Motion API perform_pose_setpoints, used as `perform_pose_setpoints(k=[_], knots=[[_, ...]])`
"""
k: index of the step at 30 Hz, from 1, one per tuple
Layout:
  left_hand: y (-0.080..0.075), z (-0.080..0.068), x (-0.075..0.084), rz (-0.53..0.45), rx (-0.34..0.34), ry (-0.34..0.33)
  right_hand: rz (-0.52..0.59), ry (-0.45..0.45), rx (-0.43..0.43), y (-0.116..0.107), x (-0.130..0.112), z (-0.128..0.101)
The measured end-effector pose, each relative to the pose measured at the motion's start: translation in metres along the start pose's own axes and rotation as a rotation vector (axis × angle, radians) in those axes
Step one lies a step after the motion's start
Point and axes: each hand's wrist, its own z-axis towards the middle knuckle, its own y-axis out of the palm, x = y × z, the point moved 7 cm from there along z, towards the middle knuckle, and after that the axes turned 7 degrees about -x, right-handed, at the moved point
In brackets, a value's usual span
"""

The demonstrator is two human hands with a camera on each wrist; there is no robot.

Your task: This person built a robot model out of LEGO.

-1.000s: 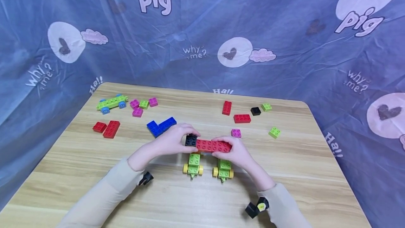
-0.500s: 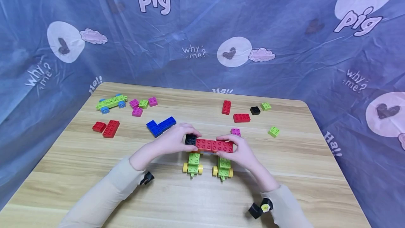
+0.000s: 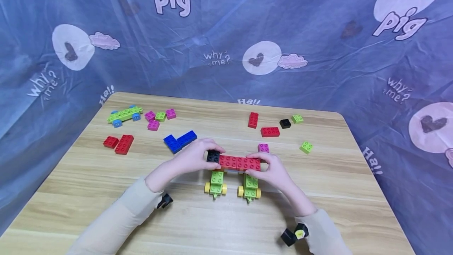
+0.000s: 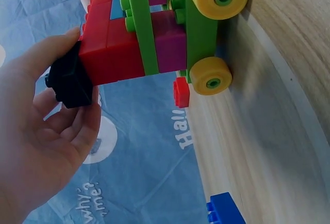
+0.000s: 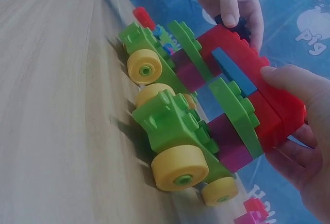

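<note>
Left hand (image 3: 192,156) pinching black brick (image 3: 213,156) at left end of red brick bar (image 3: 239,163). Right hand (image 3: 272,171) gripping bar's right end, thumb on near face. Hands apart, one per end. Bar's long axis left-right across table (image 3: 106,192), studs up, at centre near front edge. Bar bridging two green wheeled chassis (image 3: 216,183), yellow wheels on wood, noses toward person. Blue bricks (image 3: 179,141) just behind left hand; magenta brick (image 3: 263,148) behind right.
</note>
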Motion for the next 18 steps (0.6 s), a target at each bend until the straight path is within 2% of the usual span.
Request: perform_pose_setpoints(k=[6, 13, 18], knots=[[0.001, 0.001, 0.004, 0.065, -0.007, 0.04, -0.007, 0.005, 0.001, 0.0, -0.001, 0.0], [0.002, 0.009, 0.018, 0.078, -0.032, 0.083, -0.022, 0.006, 0.003, 0.0, -0.002, -0.001], [0.002, 0.018, 0.029, 0.065, -0.035, 0.066, -0.024, -0.025, 0.005, 0.0, -0.003, -0.001]])
